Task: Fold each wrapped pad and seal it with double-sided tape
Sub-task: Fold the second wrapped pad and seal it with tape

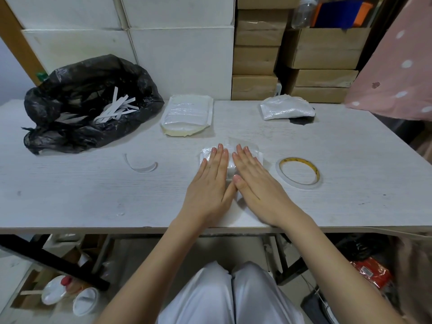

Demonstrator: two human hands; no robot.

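A white wrapped pad [259, 153] lies on the table in front of me, mostly covered by both hands. My left hand [211, 183] rests flat on its left half, fingers stretched out. My right hand [256, 183] lies flat on its right half, thumb touching the left hand. Neither hand grips anything. A roll of double-sided tape [300, 173] lies flat just right of the pad. A stack of unfolded wrapped pads [188, 115] sits further back at the centre.
A black rubbish bag [81, 101] with white backing strips sits at the back left. A curled strip of tape backing [141, 165] lies left of my hands. A white plastic packet [286, 108] rests at the back right. Boxes stand behind the white table [70, 195].
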